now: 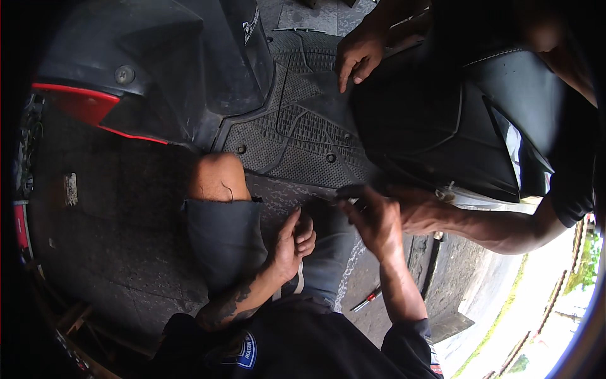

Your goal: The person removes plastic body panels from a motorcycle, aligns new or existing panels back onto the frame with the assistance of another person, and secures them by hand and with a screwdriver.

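My left hand (294, 245) is above my lap, fingers curled in and thumb raised beside them. Its palm is hidden, so I cannot make out what it holds, if anything. My right hand (379, 222) reaches forward beside the scooter's footboard (303, 151), fingers and thumb drawn together. Something small and dark shows at its fingertips, too blurred to name. Close behind this hand, another person's hand (410, 205) comes in from the right, partly covered by mine. That person's other hand (363, 55) hangs over the footboard with bent fingers.
The black front body panel (170, 63) with red trim (82, 104) stands at the upper left. To the right is the black seat and side panel (423, 114). A red-handled tool (367, 300) lies on the floor at my right. My bare knee (218, 177) is near the footboard's edge.
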Tool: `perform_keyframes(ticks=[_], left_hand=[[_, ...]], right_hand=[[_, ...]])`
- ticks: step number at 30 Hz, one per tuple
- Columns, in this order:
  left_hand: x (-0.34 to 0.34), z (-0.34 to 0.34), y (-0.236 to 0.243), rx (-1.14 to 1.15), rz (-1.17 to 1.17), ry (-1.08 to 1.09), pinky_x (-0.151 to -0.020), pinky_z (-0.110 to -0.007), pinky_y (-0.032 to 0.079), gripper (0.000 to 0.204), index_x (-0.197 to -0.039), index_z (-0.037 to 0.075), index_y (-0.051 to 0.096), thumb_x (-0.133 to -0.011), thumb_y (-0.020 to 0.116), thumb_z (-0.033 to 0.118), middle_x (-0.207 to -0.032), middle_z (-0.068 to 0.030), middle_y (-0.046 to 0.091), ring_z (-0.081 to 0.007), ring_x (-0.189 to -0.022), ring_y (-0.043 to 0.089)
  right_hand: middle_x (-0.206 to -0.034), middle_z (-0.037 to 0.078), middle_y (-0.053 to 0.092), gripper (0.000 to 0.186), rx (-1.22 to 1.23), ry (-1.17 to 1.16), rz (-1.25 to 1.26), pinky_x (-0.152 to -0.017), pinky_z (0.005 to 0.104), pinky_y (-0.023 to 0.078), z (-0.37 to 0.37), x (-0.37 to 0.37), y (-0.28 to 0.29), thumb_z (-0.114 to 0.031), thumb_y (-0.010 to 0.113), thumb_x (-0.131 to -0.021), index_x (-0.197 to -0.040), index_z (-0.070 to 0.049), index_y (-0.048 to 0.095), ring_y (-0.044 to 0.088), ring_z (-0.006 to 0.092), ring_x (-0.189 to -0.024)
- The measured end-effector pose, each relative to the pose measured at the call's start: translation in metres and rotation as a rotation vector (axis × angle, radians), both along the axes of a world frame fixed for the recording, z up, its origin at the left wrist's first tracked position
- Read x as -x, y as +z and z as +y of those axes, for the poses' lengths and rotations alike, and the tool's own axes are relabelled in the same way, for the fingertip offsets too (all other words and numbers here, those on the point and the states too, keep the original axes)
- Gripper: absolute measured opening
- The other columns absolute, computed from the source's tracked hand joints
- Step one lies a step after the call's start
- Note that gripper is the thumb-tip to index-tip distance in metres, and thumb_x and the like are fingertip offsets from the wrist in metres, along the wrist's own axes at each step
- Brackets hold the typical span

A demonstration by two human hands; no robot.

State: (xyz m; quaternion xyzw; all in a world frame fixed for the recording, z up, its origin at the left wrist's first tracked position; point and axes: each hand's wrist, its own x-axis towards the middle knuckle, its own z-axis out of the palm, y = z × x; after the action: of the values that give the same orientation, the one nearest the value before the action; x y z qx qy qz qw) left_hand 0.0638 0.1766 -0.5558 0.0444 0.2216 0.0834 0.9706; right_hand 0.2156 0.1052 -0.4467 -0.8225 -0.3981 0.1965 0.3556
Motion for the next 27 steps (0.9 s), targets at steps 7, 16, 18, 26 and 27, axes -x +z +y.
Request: perform_keyframes(ticks=[7, 16, 18, 26, 27], left_hand=[[-0.062, 0.004, 0.017, 0.138, -0.067, 0.100, -0.040, -0.021, 0.028, 0.039, -0.080, 0.008, 0.054, -0.099, 0.038, 0.038, -0.056, 0.0027, 0.036, -0.0093, -0.049, 0.035], [-0.061, 0.001, -0.014, 0.170, 0.003, 0.196, -0.045, -0.022, 0.032, 0.038, -0.084, 0.008, 0.056, -0.098, 0.040, 0.039, -0.060, 0.0023, 0.041, -0.0094, -0.054, 0.041], [-0.058, -0.001, -0.018, 0.165, -0.018, 0.192, -0.044, -0.021, 0.032, 0.038, -0.084, 0.008, 0.056, -0.098, 0.041, 0.039, -0.059, 0.0026, 0.041, -0.0090, -0.053, 0.040], [-0.057, -0.002, -0.003, 0.148, 0.028, 0.171, -0.044, -0.022, 0.028, 0.040, -0.077, 0.010, 0.050, -0.099, 0.038, 0.041, -0.058, 0.0034, 0.039, -0.0080, -0.051, 0.036], [-0.057, -0.004, -0.007, 0.151, 0.025, 0.169, -0.044, -0.022, 0.028, 0.040, -0.077, 0.010, 0.050, -0.099, 0.038, 0.041, -0.058, 0.0034, 0.039, -0.0080, -0.051, 0.036]], right_hand=[[-0.084, 0.015, 0.067, 0.015, 0.086, -0.104, -0.208, -0.066, 0.0383, 0.051, 0.040, -0.081, -0.026, -0.009, 0.063, -0.080, -0.095, -0.005, 0.064, 0.066, 0.0331, -0.080], [-0.080, 0.018, 0.065, 0.010, 0.188, 0.068, -0.505, -0.066, 0.0454, 0.051, 0.068, -0.094, -0.039, -0.009, 0.063, -0.079, -0.088, -0.005, 0.063, 0.063, 0.0377, -0.079], [-0.078, 0.019, 0.064, 0.008, 0.232, 0.104, -0.574, -0.064, 0.0468, 0.050, 0.071, -0.095, -0.040, -0.007, 0.061, -0.079, -0.087, -0.005, 0.061, 0.063, 0.0381, -0.077], [-0.079, 0.021, 0.063, 0.014, 0.268, 0.061, -0.551, -0.064, 0.0440, 0.049, 0.054, -0.097, -0.031, -0.009, 0.062, -0.079, -0.091, -0.002, 0.061, 0.062, 0.0400, -0.079], [-0.077, 0.021, 0.063, 0.014, 0.227, 0.077, -0.549, -0.064, 0.0427, 0.049, 0.048, -0.094, -0.027, -0.008, 0.062, -0.079, -0.092, -0.002, 0.060, 0.063, 0.0400, -0.077]])
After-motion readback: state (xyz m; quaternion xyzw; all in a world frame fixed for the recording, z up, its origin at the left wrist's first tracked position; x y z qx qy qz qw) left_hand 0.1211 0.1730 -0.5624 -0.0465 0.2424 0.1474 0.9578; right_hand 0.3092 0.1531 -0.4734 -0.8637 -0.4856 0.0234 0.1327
